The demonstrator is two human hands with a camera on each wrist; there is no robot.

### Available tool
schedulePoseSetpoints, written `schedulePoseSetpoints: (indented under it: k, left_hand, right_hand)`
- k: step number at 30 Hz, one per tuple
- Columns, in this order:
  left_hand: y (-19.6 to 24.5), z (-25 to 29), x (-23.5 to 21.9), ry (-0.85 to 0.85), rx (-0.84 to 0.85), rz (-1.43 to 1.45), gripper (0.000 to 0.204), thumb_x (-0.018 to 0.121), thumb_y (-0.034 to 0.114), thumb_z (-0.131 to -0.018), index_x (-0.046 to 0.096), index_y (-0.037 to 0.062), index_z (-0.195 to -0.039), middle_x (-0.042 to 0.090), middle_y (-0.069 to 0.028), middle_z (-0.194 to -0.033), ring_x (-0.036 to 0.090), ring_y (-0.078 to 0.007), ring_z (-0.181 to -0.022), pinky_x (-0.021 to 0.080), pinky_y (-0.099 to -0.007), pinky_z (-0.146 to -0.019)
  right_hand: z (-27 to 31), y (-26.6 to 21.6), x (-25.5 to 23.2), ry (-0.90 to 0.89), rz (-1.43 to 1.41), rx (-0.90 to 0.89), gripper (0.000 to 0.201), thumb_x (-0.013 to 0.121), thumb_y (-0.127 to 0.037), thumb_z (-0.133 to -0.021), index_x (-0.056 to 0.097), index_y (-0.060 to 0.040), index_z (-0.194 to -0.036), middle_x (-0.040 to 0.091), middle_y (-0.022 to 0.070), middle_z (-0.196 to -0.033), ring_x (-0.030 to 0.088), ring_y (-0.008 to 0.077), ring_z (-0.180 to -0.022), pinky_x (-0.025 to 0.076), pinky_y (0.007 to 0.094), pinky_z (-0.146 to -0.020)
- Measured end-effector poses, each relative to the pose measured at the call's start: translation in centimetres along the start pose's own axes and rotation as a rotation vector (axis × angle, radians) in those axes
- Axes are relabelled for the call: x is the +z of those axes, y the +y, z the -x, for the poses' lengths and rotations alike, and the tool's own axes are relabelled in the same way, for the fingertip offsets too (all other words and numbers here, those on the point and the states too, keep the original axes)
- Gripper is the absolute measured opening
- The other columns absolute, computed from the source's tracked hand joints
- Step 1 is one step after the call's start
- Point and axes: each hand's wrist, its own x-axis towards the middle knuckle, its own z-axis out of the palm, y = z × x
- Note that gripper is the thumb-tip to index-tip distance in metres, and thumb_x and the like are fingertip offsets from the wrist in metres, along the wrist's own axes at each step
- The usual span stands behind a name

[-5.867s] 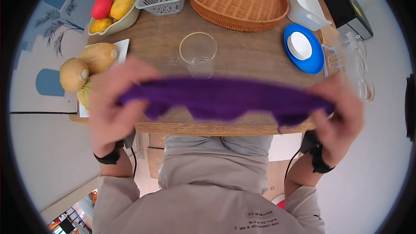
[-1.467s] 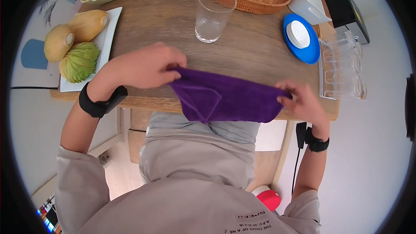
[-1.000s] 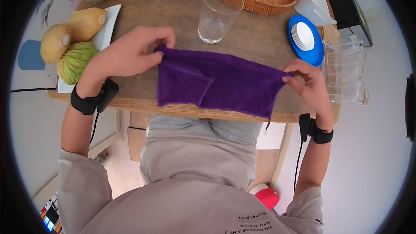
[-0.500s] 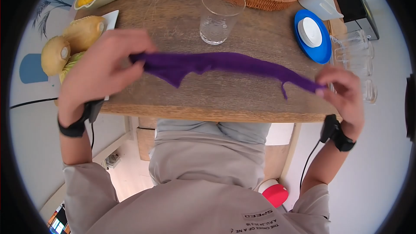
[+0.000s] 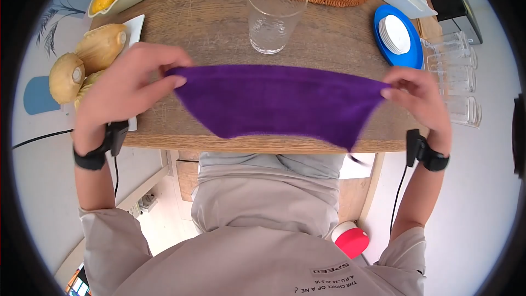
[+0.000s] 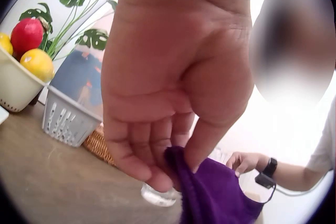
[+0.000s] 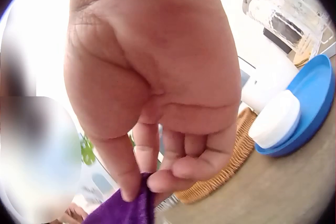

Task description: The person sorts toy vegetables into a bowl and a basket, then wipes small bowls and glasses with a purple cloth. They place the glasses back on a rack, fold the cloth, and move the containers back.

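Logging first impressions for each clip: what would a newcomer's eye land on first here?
The purple cloth, stretched taut above the near edge of the wooden table, with the left hand and right hand each pinching an upper corner. Just beyond it stands an empty clear glass, with a blue plate to its right.

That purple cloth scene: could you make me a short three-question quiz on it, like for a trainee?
1. True or false: the purple cloth lies flat on the table.
2. What stands just beyond the cloth? A) a drinking glass B) a kettle
3. Fill in: the left hand and right hand each pinch a top ____ of the cloth.

Key: 1 false, it is held up, stretched between the hands. 2 A, the drinking glass. 3 corner.
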Motion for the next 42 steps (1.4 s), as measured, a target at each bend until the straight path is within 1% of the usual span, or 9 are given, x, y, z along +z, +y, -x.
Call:
schedulePoseSetpoints:
  k: [3,8,11,14,22,25,26,30,42]
  left_hand:
    - [-2.1,-2.8,1.9,-0.026,-0.127,-0.050,0.012,0.064,0.000,-0.090,0.063,-0.0016,-0.103,0.064,-0.0105,-0.090,0.063,-0.0224,-0.085,0.051,-0.0320,-0.069]
    - [-2.0,-2.9,2.6,0.193,-0.127,0.031,0.014,0.062,0.000,-0.092,0.061,-0.0020,-0.106,0.063,-0.0064,-0.094,0.059,-0.0165,-0.086,0.050,-0.0303,-0.072]
    - [-2.3,-2.1,2.4,0.319,0.074,0.094,0.011,0.059,-0.004,-0.092,0.063,-0.0036,-0.103,0.064,-0.0118,-0.092,0.061,-0.0199,-0.082,0.049,-0.0310,-0.074]
    - [-0.6,0.1,1.2,0.287,0.056,0.504,0.009,0.062,-0.002,-0.091,0.063,-0.0044,-0.100,0.063,-0.0115,-0.090,0.060,-0.0175,-0.088,0.048,-0.0288,-0.080]
    - [2.4,4.5,-3.3,-0.298,0.509,0.643,0.014,0.065,0.009,-0.092,0.070,-0.0034,-0.088,0.071,-0.0146,-0.080,0.071,-0.0240,-0.068,0.056,-0.0333,-0.062]
    - [1.8,4.7,-3.3,-0.250,0.416,0.626,0.010,0.066,0.007,-0.091,0.070,-0.0018,-0.088,0.070,-0.0143,-0.080,0.070,-0.0232,-0.067,0.054,-0.0320,-0.059]
    - [2.3,4.9,-3.9,-0.190,0.232,0.293,0.008,0.069,0.006,-0.088,0.067,-0.0014,-0.090,0.068,-0.0123,-0.081,0.066,-0.0212,-0.068,0.051,-0.0307,-0.060]
    - [-0.6,1.4,0.9,-0.027,-0.132,0.086,0.011,0.065,0.003,-0.089,0.060,-0.0026,-0.097,0.063,-0.0113,-0.082,0.061,-0.0250,-0.075,0.049,-0.0359,-0.070]
    - [-2.3,-1.2,3.7,0.122,-0.175,0.013,0.014,0.065,0.004,-0.090,0.060,-0.0032,-0.100,0.061,-0.0152,-0.095,0.061,-0.0317,-0.084,0.049,-0.0386,-0.072]
  right_hand:
    - [-2.2,2.6,2.1,0.021,0.020,0.195,0.012,0.071,0.000,-0.089,0.071,0.0009,-0.101,0.066,-0.0011,-0.080,0.056,0.0067,-0.073,0.046,0.0248,-0.066]
    - [-1.7,1.4,2.1,0.233,0.191,0.057,0.010,0.071,0.001,-0.087,0.071,-0.0001,-0.097,0.066,-0.0001,-0.079,0.056,0.0084,-0.071,0.045,0.0251,-0.066]
    - [-0.4,0.3,1.2,0.241,0.224,-0.106,0.011,0.071,0.003,-0.085,0.071,-0.0002,-0.095,0.067,0.0028,-0.080,0.057,0.0115,-0.072,0.045,0.0255,-0.067]
    - [2.0,-1.9,0.0,0.166,0.097,-0.242,0.011,0.074,0.002,-0.082,0.071,-0.0005,-0.092,0.068,0.0052,-0.081,0.059,0.0148,-0.072,0.045,0.0259,-0.066]
    - [5.1,-4.9,-3.5,-0.443,-0.305,-0.632,0.011,0.081,-0.013,-0.081,0.074,-0.0047,-0.078,0.073,0.0074,-0.075,0.063,0.0146,-0.059,0.042,0.0252,-0.051]
    - [4.7,-4.2,-2.2,-0.372,-0.314,-0.569,0.010,0.082,-0.011,-0.080,0.073,-0.0047,-0.079,0.072,0.0061,-0.074,0.063,0.0147,-0.059,0.042,0.0256,-0.051]
    - [4.5,-4.1,-2.1,-0.321,-0.203,-0.454,0.009,0.080,-0.007,-0.080,0.072,-0.0034,-0.081,0.071,0.0070,-0.074,0.063,0.0158,-0.060,0.044,0.0270,-0.053]
    - [1.6,-0.9,-0.1,-0.141,-0.242,0.161,0.012,0.074,0.000,-0.087,0.071,0.0011,-0.098,0.072,0.0038,-0.092,0.066,0.0114,-0.086,0.053,0.0268,-0.080]
    - [-1.1,3.0,2.3,0.093,-0.064,0.186,0.017,0.073,-0.005,-0.089,0.069,0.0001,-0.105,0.070,0.0029,-0.097,0.065,0.0116,-0.084,0.053,0.0267,-0.078]
